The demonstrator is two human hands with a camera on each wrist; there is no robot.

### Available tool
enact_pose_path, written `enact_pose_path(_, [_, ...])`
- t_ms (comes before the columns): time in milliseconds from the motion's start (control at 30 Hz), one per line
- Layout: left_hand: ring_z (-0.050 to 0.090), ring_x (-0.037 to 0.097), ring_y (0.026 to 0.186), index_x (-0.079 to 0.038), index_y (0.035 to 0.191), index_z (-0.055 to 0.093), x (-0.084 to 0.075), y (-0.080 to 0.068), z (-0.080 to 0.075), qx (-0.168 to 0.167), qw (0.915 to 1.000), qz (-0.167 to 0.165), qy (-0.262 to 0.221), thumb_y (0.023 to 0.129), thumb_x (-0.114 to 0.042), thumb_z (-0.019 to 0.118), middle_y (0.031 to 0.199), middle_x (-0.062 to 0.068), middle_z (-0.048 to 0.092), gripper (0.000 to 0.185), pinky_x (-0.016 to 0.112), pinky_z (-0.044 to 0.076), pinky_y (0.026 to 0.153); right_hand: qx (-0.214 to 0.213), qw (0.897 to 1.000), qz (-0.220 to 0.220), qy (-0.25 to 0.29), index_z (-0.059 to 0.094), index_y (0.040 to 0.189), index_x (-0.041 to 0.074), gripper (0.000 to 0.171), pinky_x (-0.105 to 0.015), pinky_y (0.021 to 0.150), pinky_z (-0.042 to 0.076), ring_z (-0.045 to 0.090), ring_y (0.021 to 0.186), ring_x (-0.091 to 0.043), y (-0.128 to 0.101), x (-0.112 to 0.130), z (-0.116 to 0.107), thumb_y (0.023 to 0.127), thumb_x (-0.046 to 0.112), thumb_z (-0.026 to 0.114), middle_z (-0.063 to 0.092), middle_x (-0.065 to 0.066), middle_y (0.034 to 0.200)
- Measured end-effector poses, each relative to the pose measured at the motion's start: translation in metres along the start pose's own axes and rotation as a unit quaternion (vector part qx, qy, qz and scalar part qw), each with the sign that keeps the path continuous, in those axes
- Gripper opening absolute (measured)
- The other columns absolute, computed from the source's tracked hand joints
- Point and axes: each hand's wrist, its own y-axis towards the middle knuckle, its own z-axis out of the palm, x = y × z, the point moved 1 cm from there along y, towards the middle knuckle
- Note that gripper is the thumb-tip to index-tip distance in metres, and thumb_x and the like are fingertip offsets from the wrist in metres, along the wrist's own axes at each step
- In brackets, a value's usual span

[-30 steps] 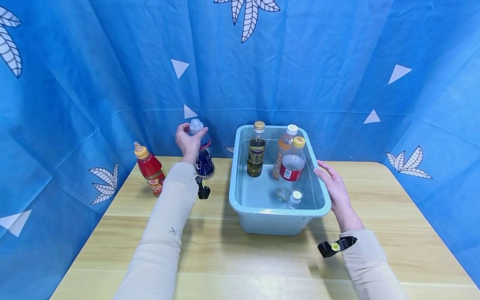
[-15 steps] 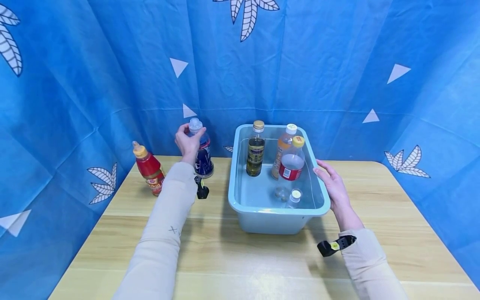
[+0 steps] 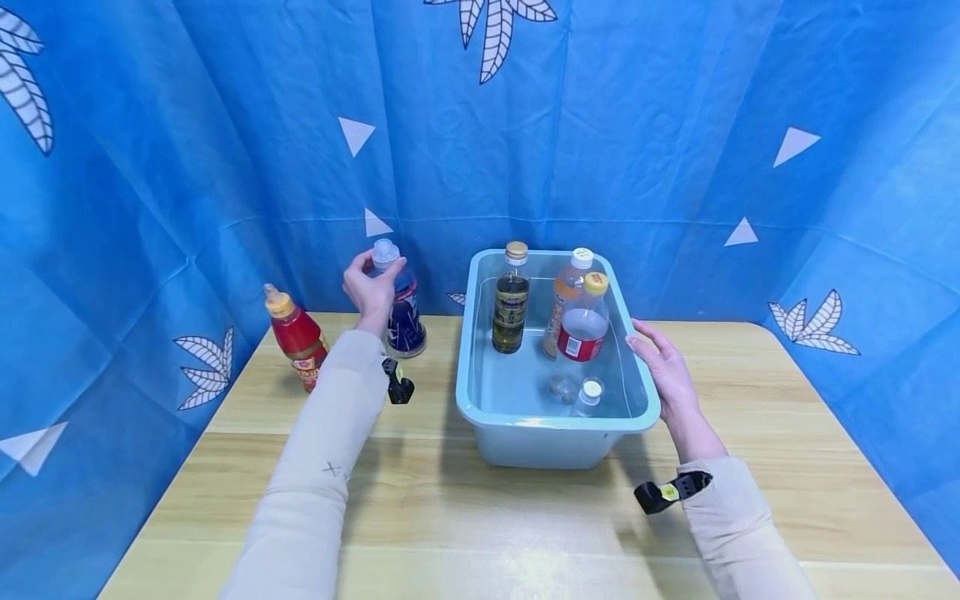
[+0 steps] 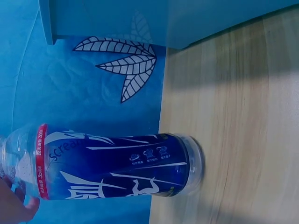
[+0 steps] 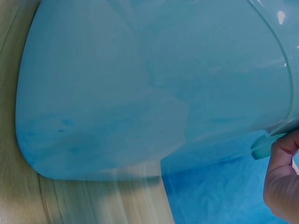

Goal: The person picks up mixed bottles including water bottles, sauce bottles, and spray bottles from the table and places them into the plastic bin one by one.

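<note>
Head view: left hand [image 3: 369, 290] gripping blue bottle [image 3: 405, 312] by its neck, left of tub [image 3: 480, 408]; right hand [image 3: 663, 367] flat against tub's right rim, fingers straight.
Left wrist: bottle upright on table [image 4: 243, 93].
Right wrist: fingertips touching rim.

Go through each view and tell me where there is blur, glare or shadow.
Head view: sharp, evenly lit, soft shadow beside the light blue plastic tub on the wooden table. Left wrist view: dark blue labelled plastic bottle is crisp, shadow bands across the wood. Right wrist view: tub wall fills the frame, soft and hazy with pale reflections.
</note>
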Motion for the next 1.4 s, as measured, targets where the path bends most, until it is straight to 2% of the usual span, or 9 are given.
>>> enact_pose_path(400, [0.051,0.016,0.099,-0.01,0.107,0.064,-0.011,-0.007,-0.012,-0.002,0.9999,-0.007,0.008,0.064,-0.032,0.079,0.103,0.004,0.061,0.05,0.028,0.036,0.088,0.004,1.0,0.006,0.019,0.033,0.137,0.012,0.054,-0.023,0.069,0.05,0.061,0.082,-0.008,0.001,-0.001,-0.001,0.089,0.024,0.054,0.059,0.009,0.092])
enact_pose_path(633, [0.05,0.017,0.096,-0.01,0.105,0.065,-0.025,-0.013,-0.021,0.0,1.0,-0.005,0.001,0.061,-0.034,0.08,0.101,0.004,0.061,0.052,0.029,0.037,0.085,0.0,1.0,0.006,0.004,0.033,0.137,0.014,0.055,-0.023,0.07,0.05,0.06,0.084,-0.008,-0.001,0.0,0.0,0.088,0.028,0.055,0.057,0.009,0.095])
enact_pose_path(867, [0.05,0.015,0.096,-0.012,0.108,0.064,-0.038,-0.019,-0.032,0.021,0.9998,-0.006,0.004,0.061,-0.04,0.078,0.102,0.002,0.061,0.057,0.031,0.037,0.084,-0.002,1.0,0.009,0.004,0.033,0.137,0.015,0.056,-0.023,0.07,0.05,0.059,0.084,-0.007,-0.002,0.0,-0.001,0.088,0.028,0.055,0.056,0.008,0.096])
enact_pose_path(1167, [0.049,0.014,0.093,-0.013,0.108,0.065,-0.059,-0.028,-0.047,0.042,0.9988,0.006,-0.025,0.062,-0.038,0.078,0.099,0.002,0.06,0.054,0.031,0.038,0.083,0.0,1.0,0.008,0.002,0.034,0.137,0.015,0.056,-0.023,0.069,0.05,0.06,0.083,-0.007,-0.001,0.0,0.0,0.087,0.029,0.056,0.057,0.009,0.095])
enact_pose_path(1400, [0.051,0.014,0.094,-0.013,0.106,0.066,-0.075,-0.036,-0.052,0.066,0.9963,0.038,-0.038,0.062,-0.037,0.079,0.099,0.002,0.061,0.051,0.032,0.038,0.082,0.001,1.0,0.005,0.0,0.035,0.136,0.016,0.055,-0.023,0.069,0.05,0.059,0.084,-0.007,-0.001,0.0,-0.001,0.087,0.03,0.056,0.056,0.008,0.096])
